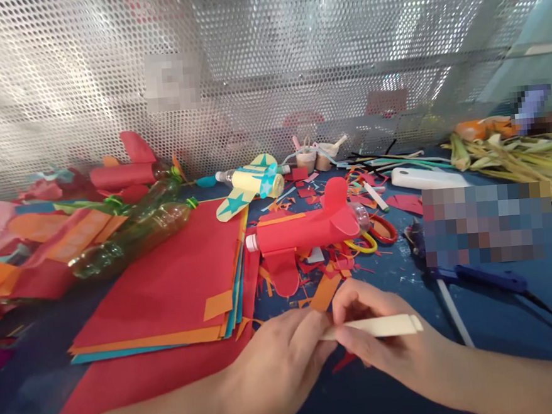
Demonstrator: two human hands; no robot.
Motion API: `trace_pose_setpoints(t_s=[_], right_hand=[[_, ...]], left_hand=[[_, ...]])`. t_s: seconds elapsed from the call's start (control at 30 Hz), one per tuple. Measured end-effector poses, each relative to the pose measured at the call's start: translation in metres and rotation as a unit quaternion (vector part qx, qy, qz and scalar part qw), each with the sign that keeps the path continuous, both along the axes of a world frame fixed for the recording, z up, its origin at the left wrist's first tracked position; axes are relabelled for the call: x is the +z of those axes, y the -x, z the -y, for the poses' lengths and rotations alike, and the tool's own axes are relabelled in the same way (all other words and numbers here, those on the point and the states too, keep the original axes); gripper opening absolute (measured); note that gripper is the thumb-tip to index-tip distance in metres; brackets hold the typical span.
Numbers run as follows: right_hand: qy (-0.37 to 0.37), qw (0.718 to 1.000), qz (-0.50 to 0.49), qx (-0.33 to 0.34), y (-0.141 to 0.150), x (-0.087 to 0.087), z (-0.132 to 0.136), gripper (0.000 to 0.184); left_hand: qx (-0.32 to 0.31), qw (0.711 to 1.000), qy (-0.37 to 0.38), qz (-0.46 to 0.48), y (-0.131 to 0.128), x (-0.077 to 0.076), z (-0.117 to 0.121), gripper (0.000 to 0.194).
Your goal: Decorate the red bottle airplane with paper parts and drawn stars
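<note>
Both hands meet low in the middle of the view over a blue table [496, 318]. My right hand [384, 332] pinches a cream folded paper strip [383, 327] that sticks out to the right. My left hand [277, 364] is closed, its fingertips touching the strip's left end. Just beyond the hands lies a bottle plane wrapped in red paper [306, 230], among red and orange paper scraps [326, 288].
A stack of red, orange and blue paper sheets [168, 284] lies at left. Green plastic bottles [131, 236], a red bottle plane [126, 170] and a yellow bottle plane with teal stars [250, 186] lie behind. Scissors [377, 234], a blue glue gun [469, 272] and green leaves [522, 152] are at right. Perforated metal screen behind.
</note>
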State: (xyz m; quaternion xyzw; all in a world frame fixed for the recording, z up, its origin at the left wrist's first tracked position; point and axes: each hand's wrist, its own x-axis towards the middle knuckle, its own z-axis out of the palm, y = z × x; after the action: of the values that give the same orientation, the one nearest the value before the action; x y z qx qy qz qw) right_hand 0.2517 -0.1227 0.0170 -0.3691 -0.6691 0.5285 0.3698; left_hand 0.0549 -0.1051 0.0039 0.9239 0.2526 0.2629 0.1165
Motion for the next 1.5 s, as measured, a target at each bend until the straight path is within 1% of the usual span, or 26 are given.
trace_pose_setpoints(t_s=[0.1,0.17,0.27,0.37,0.47,0.6,0.67,0.7,0.73,0.77,0.83,0.87,0.9,0.93,1.0,1.07,1.17,1.27,1.33,1.5], right_hand=[[-0.002,1.000,0.015,0.007,0.001,-0.001,0.003,0.020],[0.008,1.000,0.009,0.009,0.001,-0.004,0.004,0.020],[0.033,0.999,-0.033,0.024,0.000,-0.008,0.004,0.019],[0.053,0.996,-0.065,0.035,0.000,-0.011,0.003,0.018],[0.060,0.995,-0.073,0.033,0.001,-0.011,0.002,0.019],[0.050,0.996,-0.065,0.022,0.002,-0.008,0.002,0.020],[0.039,0.997,-0.062,-0.011,0.002,-0.005,0.000,0.024],[0.037,0.996,-0.070,-0.039,0.002,-0.003,-0.001,0.027],[0.035,0.993,-0.088,-0.073,0.001,-0.002,-0.003,0.030],[0.031,0.987,-0.113,-0.110,0.000,0.000,-0.005,0.032],[0.012,0.971,-0.158,-0.181,-0.002,0.002,-0.009,0.032],[-0.003,0.963,-0.171,-0.206,-0.004,0.002,-0.012,0.030],[-0.017,0.959,-0.176,-0.223,-0.005,0.003,-0.014,0.028],[-0.025,0.958,-0.172,-0.227,-0.006,0.004,-0.015,0.025],[-0.030,0.964,-0.152,-0.216,-0.006,0.005,-0.016,0.021],[-0.036,0.973,-0.122,-0.193,-0.006,0.006,-0.015,0.019],[-0.047,0.982,-0.080,-0.165,-0.005,0.006,-0.013,0.017],[-0.036,0.987,-0.060,-0.148,-0.005,0.006,-0.013,0.018],[-0.026,0.988,-0.055,-0.140,-0.005,0.005,-0.014,0.018],[-0.011,0.991,-0.053,-0.124,-0.005,0.000,-0.019,0.016]], left_hand=[[-0.014,1.000,-0.011,-0.011,-0.001,0.000,0.002,0.020],[-0.017,1.000,-0.001,-0.012,-0.001,0.001,0.001,0.021],[-0.017,0.999,0.032,-0.013,-0.001,0.002,0.000,0.022],[-0.021,0.996,0.082,-0.012,0.000,0.003,0.000,0.021],[-0.031,0.992,0.123,0.005,0.001,0.003,0.001,0.020],[-0.027,0.990,0.138,0.017,0.001,0.006,0.000,0.019],[-0.019,0.990,0.141,0.018,0.002,0.010,-0.003,0.015],[-0.004,0.990,0.141,0.020,0.003,0.013,-0.006,0.021],[0.020,0.991,0.132,0.028,0.004,0.016,-0.010,0.035],[0.047,0.992,0.117,0.027,0.006,0.019,-0.014,0.038],[0.118,0.988,0.103,-0.002,0.010,0.023,-0.025,0.020],[0.146,0.986,0.081,-0.022,0.013,0.025,-0.030,0.020],[0.160,0.984,0.060,-0.051,0.016,0.025,-0.035,0.021],[0.176,0.982,0.036,-0.066,0.020,0.026,-0.038,0.021],[0.153,0.985,-0.007,-0.086,0.028,0.024,-0.040,0.025],[0.112,0.986,-0.040,-0.115,0.036,0.022,-0.037,0.027],[0.089,0.982,-0.055,-0.160,0.045,0.018,-0.031,0.031],[0.069,0.974,-0.082,-0.201,0.044,0.017,-0.033,0.033],[0.046,0.974,-0.093,-0.201,0.040,0.018,-0.040,0.032],[-0.009,0.984,-0.094,-0.149,0.036,0.018,-0.055,0.031]])
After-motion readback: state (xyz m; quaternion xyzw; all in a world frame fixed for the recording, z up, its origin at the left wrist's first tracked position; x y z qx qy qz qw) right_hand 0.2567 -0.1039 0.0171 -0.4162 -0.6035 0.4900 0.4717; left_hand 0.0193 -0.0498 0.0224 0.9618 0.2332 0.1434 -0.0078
